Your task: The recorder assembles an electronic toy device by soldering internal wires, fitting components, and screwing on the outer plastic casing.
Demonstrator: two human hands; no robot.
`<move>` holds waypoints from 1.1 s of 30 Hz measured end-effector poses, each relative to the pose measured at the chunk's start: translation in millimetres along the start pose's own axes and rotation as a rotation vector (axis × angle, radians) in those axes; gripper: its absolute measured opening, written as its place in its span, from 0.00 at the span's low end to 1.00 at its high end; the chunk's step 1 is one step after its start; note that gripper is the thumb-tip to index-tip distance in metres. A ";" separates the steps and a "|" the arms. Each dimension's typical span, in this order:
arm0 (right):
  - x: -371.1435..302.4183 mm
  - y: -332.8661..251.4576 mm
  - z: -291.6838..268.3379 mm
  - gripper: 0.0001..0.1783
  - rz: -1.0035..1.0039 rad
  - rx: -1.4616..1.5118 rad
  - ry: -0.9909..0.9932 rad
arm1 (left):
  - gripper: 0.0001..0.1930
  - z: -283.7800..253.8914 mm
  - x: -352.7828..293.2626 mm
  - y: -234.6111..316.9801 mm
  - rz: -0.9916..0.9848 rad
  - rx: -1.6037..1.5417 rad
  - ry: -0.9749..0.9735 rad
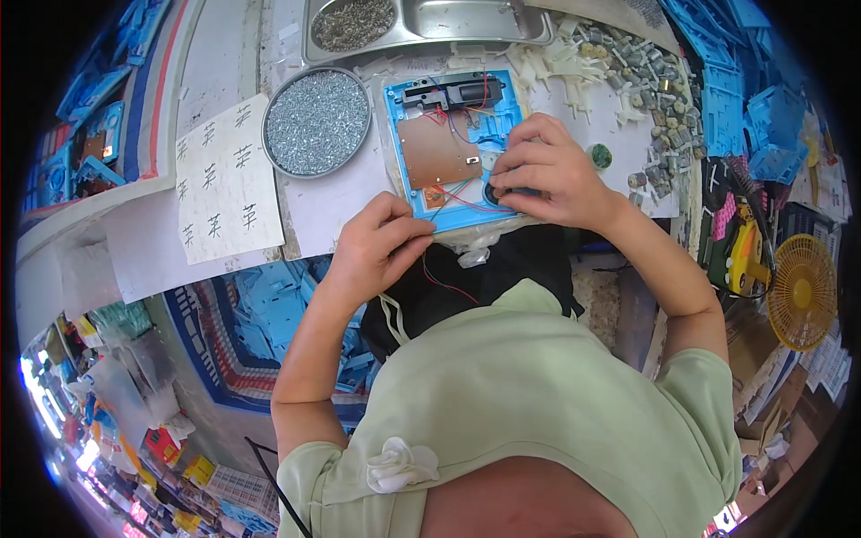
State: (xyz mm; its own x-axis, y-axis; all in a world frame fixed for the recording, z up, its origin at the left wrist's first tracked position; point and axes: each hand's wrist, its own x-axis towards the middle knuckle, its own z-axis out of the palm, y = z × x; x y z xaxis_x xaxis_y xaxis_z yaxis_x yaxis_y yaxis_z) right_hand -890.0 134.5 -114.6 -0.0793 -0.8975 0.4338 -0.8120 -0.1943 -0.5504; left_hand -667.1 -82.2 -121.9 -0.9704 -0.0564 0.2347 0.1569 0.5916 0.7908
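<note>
A blue plastic casing (453, 220) lies open at the table's near edge, its inside facing up. It holds a brown circuit board (439, 152), a black mechanism (453, 92) along the far side, and thin red, green and blue wires. My left hand (381, 242) is closed at the near left corner, thumb and forefinger pinching thin wires; a red wire (448, 285) hangs below it. My right hand (556, 179) is over the near right corner, fingers closed on a round black part (491, 194) that they partly hide.
A round dish of small screws (317, 121) stands left of the casing, beside a paper sheet (224, 184). A metal tray (466, 22) is at the back. Small motors (664, 134) and white plastic parts (574, 76) are heaped right. Blue casings (278, 305) fill a bag below the table.
</note>
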 end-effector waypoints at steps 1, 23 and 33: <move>-1.9 0.9 3.3 0.17 0.019 0.021 0.023 | 0.11 -0.9 0.5 0.7 -0.009 0.008 -0.006; -80.2 58.1 -101.0 0.08 0.682 -0.783 0.048 | 0.09 -43.2 42.5 31.6 -0.210 -0.084 -0.224; -49.3 53.6 -97.9 0.14 0.785 -0.487 0.364 | 0.11 0.3 273.7 -64.7 0.105 0.410 -0.052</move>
State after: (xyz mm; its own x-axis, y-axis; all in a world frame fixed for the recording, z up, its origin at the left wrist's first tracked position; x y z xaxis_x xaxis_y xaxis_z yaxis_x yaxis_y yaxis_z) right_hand -986.3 207.0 -95.7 -0.8027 -0.5099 0.3092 -0.5956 0.6600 -0.4579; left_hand -943.0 -135.6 -109.0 -0.9628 0.0554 0.2645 0.1792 0.8633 0.4719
